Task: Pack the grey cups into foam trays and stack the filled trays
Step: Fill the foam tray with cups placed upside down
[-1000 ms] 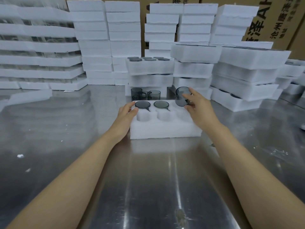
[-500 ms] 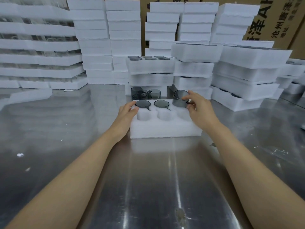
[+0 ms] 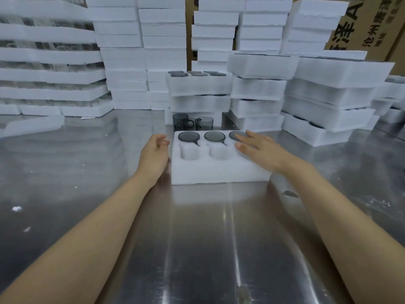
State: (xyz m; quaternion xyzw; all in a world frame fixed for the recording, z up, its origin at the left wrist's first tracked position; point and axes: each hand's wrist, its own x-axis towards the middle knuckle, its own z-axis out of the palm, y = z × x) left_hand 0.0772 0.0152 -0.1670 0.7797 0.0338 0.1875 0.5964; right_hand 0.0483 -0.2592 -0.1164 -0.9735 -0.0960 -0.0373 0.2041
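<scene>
A white foam tray (image 3: 219, 172) lies on the steel table in front of me. Its far row holds three grey cups: left cup (image 3: 189, 136), middle cup (image 3: 214, 136), right cup (image 3: 236, 134). The near row shows two bare holes; my right hand hides the third. My right hand (image 3: 258, 150) lies flat over the tray's right side, fingers straight, fingertips on the right cup's rim. My left hand (image 3: 154, 153) rests against the tray's left edge, fingers loosely curled, holding nothing. Two loose grey cups (image 3: 192, 122) stand just behind the tray.
Filled foam trays (image 3: 199, 84) are stacked behind the loose cups, with more stacks (image 3: 328, 99) to the right and tall piles of bare foam (image 3: 140, 51) at the back. Cardboard boxes (image 3: 372, 23) stand behind. Bare steel table (image 3: 197, 238) lies near me.
My right hand lowered the third cup into the far right hole and let go, now lying flat over it. My left hand slid off the tray's top to its left edge.
</scene>
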